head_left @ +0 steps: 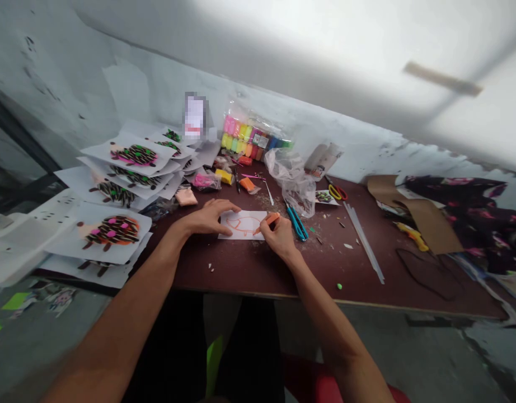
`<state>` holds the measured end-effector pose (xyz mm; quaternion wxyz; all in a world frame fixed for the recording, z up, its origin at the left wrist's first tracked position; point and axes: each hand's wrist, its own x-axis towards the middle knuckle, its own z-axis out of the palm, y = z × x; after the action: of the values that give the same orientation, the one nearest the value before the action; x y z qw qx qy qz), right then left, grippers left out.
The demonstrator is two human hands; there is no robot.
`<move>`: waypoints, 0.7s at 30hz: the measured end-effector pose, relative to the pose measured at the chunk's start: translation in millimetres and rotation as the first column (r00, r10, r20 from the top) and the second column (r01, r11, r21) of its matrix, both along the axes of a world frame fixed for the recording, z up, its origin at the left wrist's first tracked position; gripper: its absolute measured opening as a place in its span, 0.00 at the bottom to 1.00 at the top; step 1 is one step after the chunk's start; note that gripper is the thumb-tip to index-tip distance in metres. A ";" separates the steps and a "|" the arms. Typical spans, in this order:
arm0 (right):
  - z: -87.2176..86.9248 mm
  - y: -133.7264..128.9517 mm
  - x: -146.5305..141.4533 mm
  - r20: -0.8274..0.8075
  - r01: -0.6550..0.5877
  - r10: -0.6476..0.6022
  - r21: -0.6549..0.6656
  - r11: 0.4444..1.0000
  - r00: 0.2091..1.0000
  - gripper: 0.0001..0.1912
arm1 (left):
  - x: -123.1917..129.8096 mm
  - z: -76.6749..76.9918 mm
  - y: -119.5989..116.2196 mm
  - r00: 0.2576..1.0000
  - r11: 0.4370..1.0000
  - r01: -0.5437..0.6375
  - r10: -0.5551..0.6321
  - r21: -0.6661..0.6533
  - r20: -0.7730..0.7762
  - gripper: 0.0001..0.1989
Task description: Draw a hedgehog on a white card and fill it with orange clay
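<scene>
A small white sheet of paper (241,233) lies on the dark red table, bearing an orange outline of an animal-like shape with short legs. My right hand (278,234) is closed around an orange marker (273,216), its tip down at the right end of the drawing. Thumb and fingers apart, my left hand (210,217) rests at the paper's left edge and holds nothing. Teal-handled scissors (298,223) lie just right of my right hand. Packets of pink clay (206,180), yellow clay (224,177) and orange clay (248,185) sit beyond the paper.
Stacked sheets with clay hedgehogs (115,229) fill the left side. At the back are a bag of coloured clay (249,137) and a crumpled plastic bag (298,184). Rightward lie yellow-and-red scissors (337,192), clear glue sticks (364,240) and a yellow glue gun (413,235).
</scene>
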<state>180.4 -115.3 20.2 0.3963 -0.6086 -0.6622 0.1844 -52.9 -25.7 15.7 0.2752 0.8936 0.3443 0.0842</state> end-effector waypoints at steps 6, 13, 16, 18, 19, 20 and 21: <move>-1.1 1.3 2.2 0.011 0.063 -0.063 0.063 0.996 0.998 0.11 | -0.4 -0.3 0.5 1.000 1.000 0.002 -0.002 -0.007 -0.003 0.34; -0.1 1.8 3.1 0.051 0.063 -0.065 0.054 0.997 0.997 0.11 | -0.5 0.1 0.0 1.000 1.000 0.002 -0.002 -0.011 0.008 0.34; -0.5 2.3 3.2 0.055 0.053 -0.056 0.054 0.997 0.997 0.11 | -0.4 0.7 0.1 1.000 1.000 0.006 -0.006 -0.015 0.002 0.34; -0.8 2.3 3.2 0.041 0.045 -0.047 0.054 0.997 0.998 0.11 | -0.3 0.9 0.2 1.000 1.000 0.003 -0.003 -0.018 0.002 0.35; -0.9 2.2 3.1 0.030 0.043 -0.045 0.055 0.998 0.999 0.10 | -0.3 0.8 0.2 1.000 1.000 0.001 -0.001 -0.018 0.003 0.35; -0.8 2.0 2.9 0.019 0.044 -0.045 0.055 0.998 0.999 0.10 | -0.3 0.7 0.2 1.000 1.000 0.000 0.000 -0.018 0.004 0.35; -0.7 1.8 2.7 0.007 0.047 -0.047 0.055 0.997 0.999 0.10 | -0.2 0.7 0.1 1.000 1.000 -0.001 0.001 -0.017 0.005 0.35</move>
<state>183.1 -113.5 19.5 0.4142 -0.6136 -0.6543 0.1541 -53.1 -25.5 16.4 0.2837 0.8908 0.3450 0.0838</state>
